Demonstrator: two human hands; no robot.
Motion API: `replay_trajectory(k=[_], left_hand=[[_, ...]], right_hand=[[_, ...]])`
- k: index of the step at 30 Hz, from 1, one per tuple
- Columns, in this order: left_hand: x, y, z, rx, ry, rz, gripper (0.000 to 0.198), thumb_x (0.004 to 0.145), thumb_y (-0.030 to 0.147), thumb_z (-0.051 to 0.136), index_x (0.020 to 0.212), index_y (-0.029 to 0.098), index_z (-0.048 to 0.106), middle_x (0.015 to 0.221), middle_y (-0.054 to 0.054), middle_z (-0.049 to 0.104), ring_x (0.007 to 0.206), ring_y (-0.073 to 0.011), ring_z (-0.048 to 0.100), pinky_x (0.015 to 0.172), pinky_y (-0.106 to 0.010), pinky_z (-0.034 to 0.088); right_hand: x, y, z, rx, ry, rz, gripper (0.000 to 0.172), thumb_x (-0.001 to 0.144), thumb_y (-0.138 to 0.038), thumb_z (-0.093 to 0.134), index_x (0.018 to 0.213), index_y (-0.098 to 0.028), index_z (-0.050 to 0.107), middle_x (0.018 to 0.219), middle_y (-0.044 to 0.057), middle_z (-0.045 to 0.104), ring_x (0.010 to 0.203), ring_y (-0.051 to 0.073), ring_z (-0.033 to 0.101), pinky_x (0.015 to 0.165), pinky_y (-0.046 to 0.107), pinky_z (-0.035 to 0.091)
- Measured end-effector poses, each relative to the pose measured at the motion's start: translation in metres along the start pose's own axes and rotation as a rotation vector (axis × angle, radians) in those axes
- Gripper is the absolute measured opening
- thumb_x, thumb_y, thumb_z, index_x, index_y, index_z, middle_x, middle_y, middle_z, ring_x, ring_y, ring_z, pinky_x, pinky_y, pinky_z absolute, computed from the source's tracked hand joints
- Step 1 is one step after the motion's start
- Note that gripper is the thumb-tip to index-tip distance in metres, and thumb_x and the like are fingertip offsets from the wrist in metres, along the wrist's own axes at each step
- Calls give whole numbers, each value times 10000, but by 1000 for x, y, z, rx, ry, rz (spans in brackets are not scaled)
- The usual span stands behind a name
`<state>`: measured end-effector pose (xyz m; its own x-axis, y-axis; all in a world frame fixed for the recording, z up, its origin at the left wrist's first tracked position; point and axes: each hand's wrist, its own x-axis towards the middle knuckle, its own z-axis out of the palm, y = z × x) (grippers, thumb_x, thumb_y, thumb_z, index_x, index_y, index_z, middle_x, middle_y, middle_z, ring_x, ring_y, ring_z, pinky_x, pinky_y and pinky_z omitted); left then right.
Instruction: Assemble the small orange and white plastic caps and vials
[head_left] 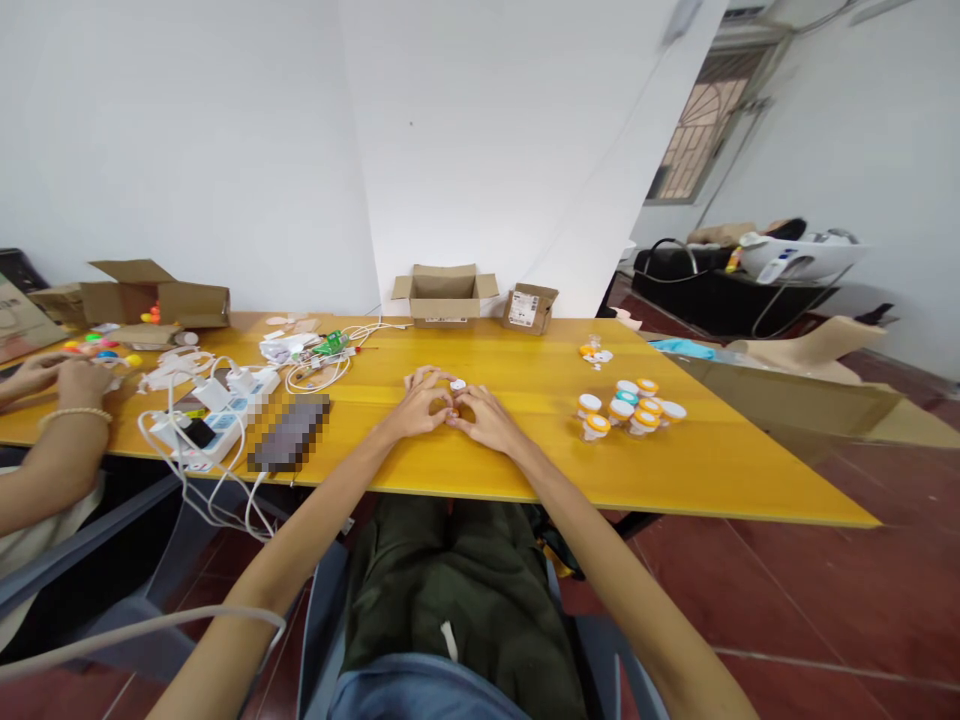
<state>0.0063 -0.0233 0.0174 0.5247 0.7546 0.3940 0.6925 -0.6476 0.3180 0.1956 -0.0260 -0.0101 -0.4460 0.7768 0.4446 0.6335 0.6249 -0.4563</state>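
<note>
My left hand and my right hand meet at the middle of the yellow table, fingers curled and pinched together around a small orange-and-white item that I cannot make out clearly. A small white cap lies on the table just beyond my fingertips. To the right stands a cluster of several small jars with orange, white and teal lids. Farther back lies another small orange-and-white piece.
A white power strip with plugs and cables, a blurred dark phone and a tangle of cables lie left. Open cardboard boxes stand at the back. Another person's hands work at far left among coloured pieces.
</note>
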Motion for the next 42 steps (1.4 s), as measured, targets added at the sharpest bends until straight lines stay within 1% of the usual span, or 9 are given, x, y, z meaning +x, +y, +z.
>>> replay_trajectory(k=[7,11,21,26,42], left_hand=[[0,0,1,-6,-10,22,140,859,279,618,803,244,742,1372,-43,598,1356,-342,372,1116,-565,281],[0,0,0,-7,-15,22,148,862,287,618,796,238,741,1376,-45,593,1355,-343,367,1118,-567,275],[0,-2,1,-13,-28,18,171,874,296,600,816,251,754,1396,-41,587,1356,-344,360,1111,-578,271],[0,-3,2,-9,-29,18,178,880,304,598,818,252,757,1392,-42,587,1355,-343,361,1110,-578,272],[0,-2,1,-10,-38,15,178,881,322,593,842,249,751,1400,-43,585,1348,-340,361,1111,-572,273]], right_hand=[[0,3,0,13,4,-38,110,854,-320,720,873,-239,647,1097,71,650,1035,259,592,903,435,490],[0,4,0,8,-1,-39,110,854,-321,715,869,-238,644,1108,74,649,1054,262,589,914,441,488],[0,5,2,8,17,-66,100,866,-328,695,860,-245,640,1133,71,651,1068,259,593,926,447,485],[-1,5,1,13,10,-54,99,868,-333,685,864,-245,639,1157,78,649,1088,268,591,943,464,480],[-1,5,1,4,6,-57,118,883,-358,676,878,-245,643,1133,75,647,1073,259,587,938,446,476]])
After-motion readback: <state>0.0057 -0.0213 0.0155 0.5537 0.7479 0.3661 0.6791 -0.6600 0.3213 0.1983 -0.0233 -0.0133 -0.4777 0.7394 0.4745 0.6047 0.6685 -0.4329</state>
